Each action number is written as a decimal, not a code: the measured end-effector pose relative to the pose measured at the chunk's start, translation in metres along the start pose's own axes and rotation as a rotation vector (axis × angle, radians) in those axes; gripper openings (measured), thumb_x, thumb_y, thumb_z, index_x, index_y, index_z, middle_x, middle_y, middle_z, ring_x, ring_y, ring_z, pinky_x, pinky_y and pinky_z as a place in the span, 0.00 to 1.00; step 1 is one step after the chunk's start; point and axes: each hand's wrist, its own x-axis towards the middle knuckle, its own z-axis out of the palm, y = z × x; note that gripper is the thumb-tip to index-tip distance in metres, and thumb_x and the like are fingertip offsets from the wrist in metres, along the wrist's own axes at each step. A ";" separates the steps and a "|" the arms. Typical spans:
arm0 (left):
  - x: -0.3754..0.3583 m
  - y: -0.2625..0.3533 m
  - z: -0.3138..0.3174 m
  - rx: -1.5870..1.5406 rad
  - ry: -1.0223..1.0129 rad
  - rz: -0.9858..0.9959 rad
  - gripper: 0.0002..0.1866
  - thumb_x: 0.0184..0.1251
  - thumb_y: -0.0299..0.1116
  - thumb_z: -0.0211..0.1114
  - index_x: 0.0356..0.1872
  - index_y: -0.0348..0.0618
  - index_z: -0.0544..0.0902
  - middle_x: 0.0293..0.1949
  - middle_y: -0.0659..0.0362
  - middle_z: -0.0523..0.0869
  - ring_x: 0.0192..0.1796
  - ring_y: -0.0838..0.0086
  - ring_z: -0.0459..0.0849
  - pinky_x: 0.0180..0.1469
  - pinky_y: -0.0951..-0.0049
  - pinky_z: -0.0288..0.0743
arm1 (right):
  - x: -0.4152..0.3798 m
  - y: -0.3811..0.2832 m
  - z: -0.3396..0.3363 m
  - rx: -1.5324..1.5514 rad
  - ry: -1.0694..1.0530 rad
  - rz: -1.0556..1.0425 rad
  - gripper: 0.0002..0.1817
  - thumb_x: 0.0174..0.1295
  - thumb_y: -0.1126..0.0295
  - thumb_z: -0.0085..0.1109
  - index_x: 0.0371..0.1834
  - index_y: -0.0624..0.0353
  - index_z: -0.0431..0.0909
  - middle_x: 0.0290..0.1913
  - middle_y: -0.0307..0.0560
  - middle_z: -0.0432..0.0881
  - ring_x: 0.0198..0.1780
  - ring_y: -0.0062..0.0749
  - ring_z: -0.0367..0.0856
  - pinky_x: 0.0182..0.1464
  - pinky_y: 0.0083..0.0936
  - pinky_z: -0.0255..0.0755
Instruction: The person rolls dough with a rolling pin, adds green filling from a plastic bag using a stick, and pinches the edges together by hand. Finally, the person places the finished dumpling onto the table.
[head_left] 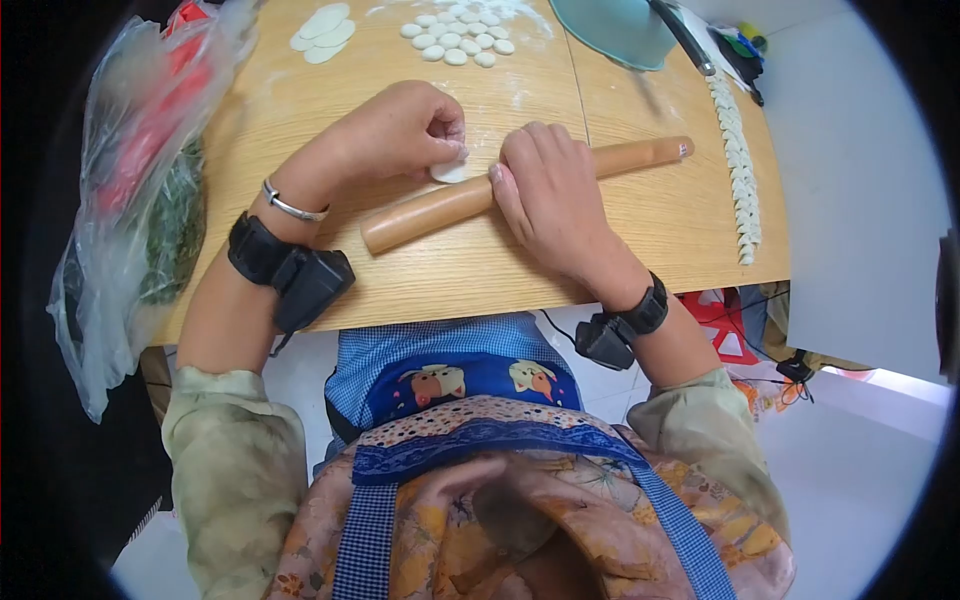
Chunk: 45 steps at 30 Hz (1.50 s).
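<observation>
My right hand [548,190] is wrapped over a thick wooden rolling pin [430,215] that lies slantwise on the table. My left hand [405,130] is closed, its thumb and fingers pinching the edge of a small white dough wrapper [449,172]. That wrapper lies on the tabletop just beyond the pin, partly hidden by the fingers. Farther back sits a cluster of small round dough pieces [455,40]. To their left, several flat rolled wrappers [323,32] overlap in a pile.
A plastic bag with greens [175,220] lies along the left edge. At the back right stand a teal bowl [625,35] and a dark handle [683,38]. A long row of pleated white dough pieces [740,180] runs down the right side. Flour dusts the wooden table [300,295].
</observation>
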 end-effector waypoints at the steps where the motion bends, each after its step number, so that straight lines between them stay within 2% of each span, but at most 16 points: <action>1: 0.000 0.002 -0.001 0.046 0.017 -0.014 0.07 0.67 0.28 0.64 0.32 0.34 0.81 0.25 0.63 0.81 0.25 0.83 0.77 0.26 0.77 0.71 | 0.005 0.002 0.003 -0.031 0.013 -0.004 0.09 0.63 0.67 0.57 0.37 0.60 0.72 0.36 0.50 0.74 0.42 0.47 0.73 0.45 0.44 0.65; 6: 0.000 0.000 -0.004 0.064 0.052 -0.029 0.12 0.71 0.32 0.61 0.31 0.33 0.82 0.24 0.61 0.81 0.24 0.80 0.77 0.27 0.75 0.73 | 0.039 0.014 0.024 0.010 0.048 0.012 0.07 0.63 0.68 0.55 0.34 0.61 0.73 0.32 0.53 0.76 0.37 0.52 0.76 0.40 0.47 0.70; 8: 0.001 -0.003 -0.006 0.274 0.122 0.109 0.13 0.72 0.33 0.60 0.32 0.32 0.82 0.24 0.59 0.81 0.26 0.77 0.78 0.31 0.72 0.74 | 0.052 0.016 0.028 0.038 0.042 0.024 0.07 0.62 0.69 0.54 0.33 0.62 0.73 0.30 0.54 0.77 0.36 0.54 0.77 0.39 0.48 0.72; 12: 0.001 -0.005 -0.007 0.334 0.151 0.178 0.12 0.71 0.32 0.60 0.33 0.31 0.81 0.25 0.56 0.82 0.29 0.75 0.79 0.35 0.70 0.75 | 0.060 0.018 0.030 0.060 0.011 0.065 0.06 0.62 0.70 0.54 0.33 0.62 0.73 0.31 0.56 0.78 0.37 0.55 0.78 0.41 0.50 0.72; 15: -0.001 -0.002 -0.008 0.276 0.084 0.092 0.08 0.66 0.28 0.63 0.33 0.32 0.80 0.26 0.55 0.83 0.30 0.74 0.78 0.37 0.70 0.74 | 0.051 0.015 0.029 0.044 0.036 0.050 0.06 0.62 0.70 0.54 0.33 0.61 0.73 0.31 0.55 0.78 0.37 0.54 0.77 0.40 0.49 0.70; 17: 0.001 -0.006 -0.008 0.260 0.033 0.175 0.05 0.59 0.25 0.66 0.33 0.33 0.81 0.25 0.57 0.82 0.29 0.74 0.77 0.35 0.70 0.73 | 0.037 0.011 0.024 0.018 0.043 0.034 0.06 0.63 0.70 0.55 0.34 0.61 0.73 0.31 0.54 0.78 0.37 0.52 0.77 0.39 0.48 0.69; 20: -0.003 -0.001 -0.006 0.293 0.019 0.179 0.05 0.54 0.22 0.66 0.31 0.35 0.80 0.23 0.59 0.79 0.28 0.75 0.75 0.33 0.71 0.72 | 0.020 0.001 0.014 -0.037 0.053 0.039 0.07 0.64 0.68 0.56 0.36 0.59 0.72 0.33 0.51 0.76 0.38 0.49 0.75 0.42 0.45 0.66; 24: -0.004 0.001 -0.006 0.308 -0.006 0.200 0.04 0.54 0.23 0.65 0.29 0.36 0.78 0.22 0.61 0.77 0.28 0.77 0.75 0.32 0.73 0.71 | 0.001 -0.006 0.006 -0.029 0.022 0.030 0.09 0.65 0.66 0.58 0.38 0.58 0.72 0.36 0.50 0.74 0.42 0.46 0.72 0.46 0.43 0.63; 27: -0.004 0.002 -0.006 0.210 0.012 0.173 0.04 0.55 0.23 0.64 0.28 0.37 0.77 0.22 0.62 0.77 0.27 0.79 0.74 0.31 0.74 0.70 | -0.010 -0.010 0.000 -0.026 -0.004 0.028 0.09 0.65 0.66 0.58 0.39 0.58 0.72 0.37 0.50 0.73 0.43 0.46 0.72 0.47 0.43 0.62; 29: -0.002 0.000 -0.006 0.077 -0.017 0.040 0.03 0.56 0.23 0.63 0.29 0.37 0.78 0.22 0.63 0.78 0.27 0.81 0.74 0.31 0.74 0.70 | -0.011 -0.011 -0.002 -0.027 -0.018 0.033 0.09 0.65 0.65 0.58 0.39 0.58 0.72 0.37 0.49 0.73 0.43 0.46 0.71 0.47 0.43 0.62; 33: -0.002 -0.003 -0.004 -0.028 0.000 0.038 0.03 0.57 0.24 0.64 0.30 0.37 0.78 0.22 0.64 0.78 0.26 0.81 0.75 0.30 0.75 0.70 | -0.010 -0.011 -0.003 -0.025 -0.030 0.044 0.09 0.65 0.65 0.58 0.39 0.58 0.72 0.37 0.49 0.73 0.43 0.45 0.71 0.47 0.42 0.62; 35: -0.003 -0.004 -0.007 0.202 -0.044 0.144 0.05 0.58 0.26 0.66 0.30 0.37 0.79 0.23 0.63 0.79 0.27 0.81 0.76 0.30 0.75 0.71 | -0.009 -0.011 -0.002 -0.029 -0.042 0.050 0.09 0.65 0.64 0.58 0.39 0.58 0.73 0.37 0.49 0.73 0.43 0.44 0.71 0.47 0.42 0.62; 39: -0.006 0.003 -0.006 0.400 -0.073 0.111 0.06 0.58 0.27 0.67 0.30 0.36 0.79 0.23 0.64 0.79 0.26 0.80 0.76 0.30 0.75 0.71 | -0.011 -0.013 -0.002 -0.029 -0.025 0.045 0.09 0.64 0.65 0.58 0.39 0.58 0.73 0.37 0.48 0.74 0.43 0.44 0.72 0.48 0.41 0.62; 42: -0.006 0.002 -0.007 0.242 -0.008 0.227 0.06 0.57 0.27 0.68 0.29 0.36 0.79 0.22 0.64 0.78 0.26 0.80 0.76 0.31 0.75 0.71 | -0.012 -0.013 -0.001 -0.023 -0.025 0.045 0.09 0.64 0.65 0.58 0.38 0.58 0.74 0.37 0.48 0.74 0.43 0.44 0.72 0.48 0.41 0.62; 44: -0.009 0.006 -0.009 -0.175 0.003 -0.024 0.06 0.58 0.27 0.67 0.28 0.35 0.80 0.21 0.63 0.79 0.26 0.80 0.74 0.32 0.74 0.70 | -0.013 -0.014 -0.001 -0.018 -0.019 0.047 0.09 0.63 0.65 0.58 0.38 0.57 0.74 0.37 0.48 0.74 0.43 0.44 0.72 0.48 0.41 0.62; 45: -0.006 0.000 -0.009 -0.173 -0.001 -0.024 0.06 0.58 0.27 0.67 0.28 0.35 0.80 0.21 0.63 0.79 0.26 0.80 0.74 0.32 0.74 0.70 | -0.012 -0.014 -0.002 -0.017 -0.028 0.043 0.09 0.63 0.65 0.58 0.38 0.58 0.74 0.37 0.48 0.74 0.43 0.44 0.72 0.48 0.41 0.62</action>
